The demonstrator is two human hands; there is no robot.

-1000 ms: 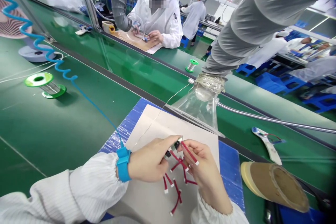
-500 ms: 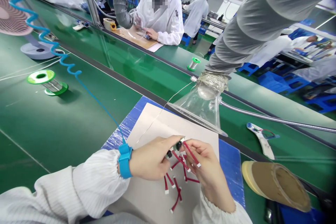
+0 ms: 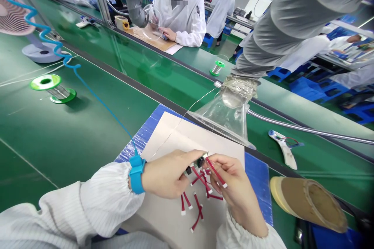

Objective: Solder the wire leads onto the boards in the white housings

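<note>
My left hand, with a blue wrist strap, is closed around a small part with black components, mostly hidden by the fingers. Close beside it, my right hand pinches a short red cable with white end connectors. The cable's upper connector is at the black part; whether it is seated in it I cannot tell. Below the hands, several similar red cables lie loose on a beige sheet.
A clear fume hood on a grey duct hangs just beyond the sheet. Solder wire spools, a fan and a brown roll stand around. A curved white part lies on the green belt. A co-worker sits opposite.
The curved white part has slid left along the green belt. My view has shifted slightly. Both hands keep nearly the same pose, the red cable still at the black part.
</note>
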